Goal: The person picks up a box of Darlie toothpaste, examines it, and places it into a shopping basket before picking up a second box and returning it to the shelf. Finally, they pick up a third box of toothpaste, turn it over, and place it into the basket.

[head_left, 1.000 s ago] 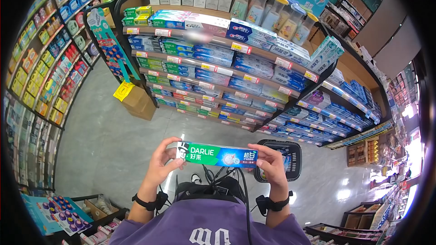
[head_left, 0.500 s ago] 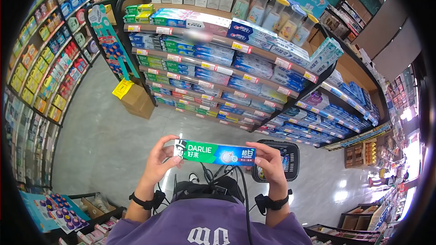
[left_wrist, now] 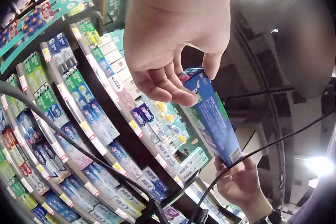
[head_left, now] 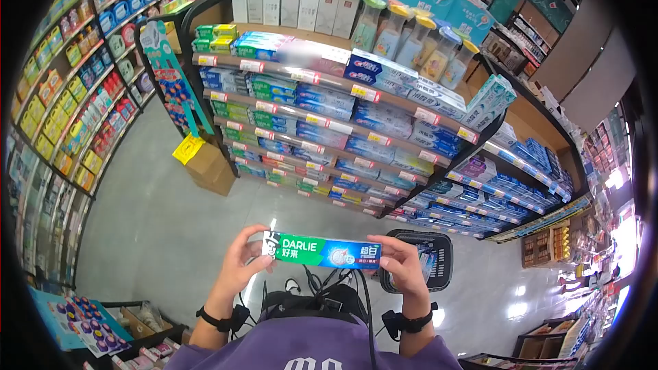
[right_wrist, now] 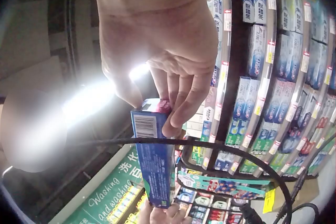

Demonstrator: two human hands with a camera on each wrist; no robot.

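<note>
A long green and blue DARLIE toothpaste box point(head_left: 322, 251) is held level in front of the person's body, its printed front facing up toward the head. The left hand point(head_left: 245, 260) pinches its green end between thumb and fingers. At the blue end, the right hand point(head_left: 403, 264) grips it the same way. In the left wrist view the box's blue side point(left_wrist: 212, 119) runs from the near left hand point(left_wrist: 176, 50) to the right hand farther off. The right wrist view shows a barcode on the end by the right hand point(right_wrist: 163, 61).
Ahead stands a shelf unit point(head_left: 322, 120) stocked with toothpaste boxes. A black shopping basket point(head_left: 444, 260) with goods sits on the floor beyond the right hand. A cardboard carton point(head_left: 209, 168) stands at the shelf's left end. Black cables point(right_wrist: 231, 150) hang near both wrists.
In the head view the toothpaste box, both hands and the shelves appear slightly lower than before. The two-handed hold stays the same.
</note>
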